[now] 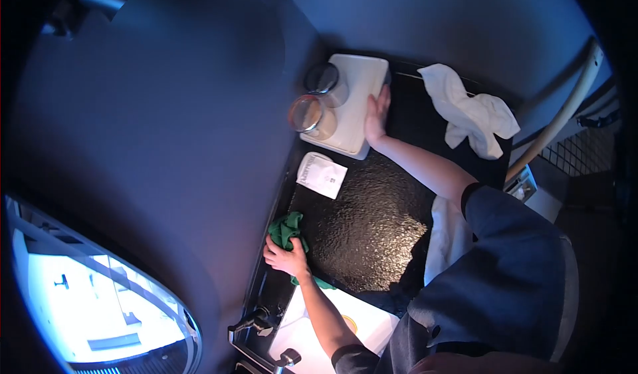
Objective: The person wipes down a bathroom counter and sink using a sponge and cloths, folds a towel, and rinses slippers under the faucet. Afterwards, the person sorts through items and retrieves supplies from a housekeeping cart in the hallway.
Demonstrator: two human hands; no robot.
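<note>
My left hand is closed on a bunched green cloth at the wall-side edge of the black counter. Part of the cloth hangs below the hand near the sink. My right hand lies with outstretched fingers against the near side of a white lidded box. Two glass jars stand on that box: a dark-topped one and one with pale brown contents. Between the cloth and the box lies a white printed packet.
A white sink with a dark faucet adjoins the counter. One crumpled white towel lies at the counter's far right; another white cloth hangs by my body. A lit mirror is on the wall. The counter surface glistens.
</note>
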